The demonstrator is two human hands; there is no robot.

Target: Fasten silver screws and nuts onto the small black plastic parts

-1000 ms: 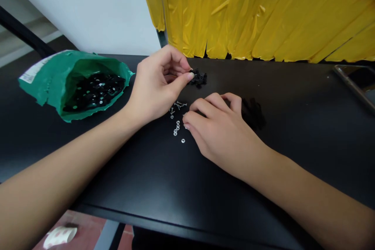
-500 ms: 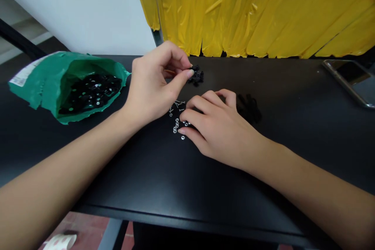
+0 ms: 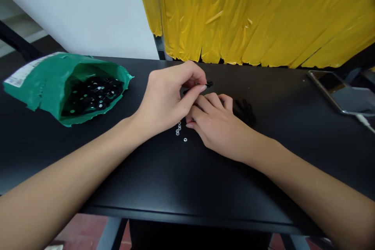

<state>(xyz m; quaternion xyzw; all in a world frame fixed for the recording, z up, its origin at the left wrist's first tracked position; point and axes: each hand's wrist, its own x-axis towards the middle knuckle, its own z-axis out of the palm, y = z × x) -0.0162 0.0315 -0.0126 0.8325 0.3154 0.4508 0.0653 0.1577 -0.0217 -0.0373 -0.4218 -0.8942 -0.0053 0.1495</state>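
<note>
My left hand (image 3: pixel 171 95) hovers above the black table (image 3: pixel 164 179), its thumb and fingers pinched on a small black part (image 3: pixel 208 84). Just under it my right hand (image 3: pixel 218 123) rests on the table with fingers curled over a scatter of small silver nuts (image 3: pixel 179 129); what its fingertips hold is hidden. A pile of small black parts (image 3: pixel 244 110) lies right of my right hand.
A torn green bag (image 3: pixel 41 86) with several black and silver pieces (image 3: pixel 90 95) inside lies at the left. A phone (image 3: pixel 336 90) rests at the right edge. Yellow plastic sheeting (image 3: pixel 263 11) hangs behind the table. The near table edge runs along the bottom.
My left hand has moved right and nearer, carrying a black part away from the far pile. My right hand has slid slightly left under it, covering the screws.
</note>
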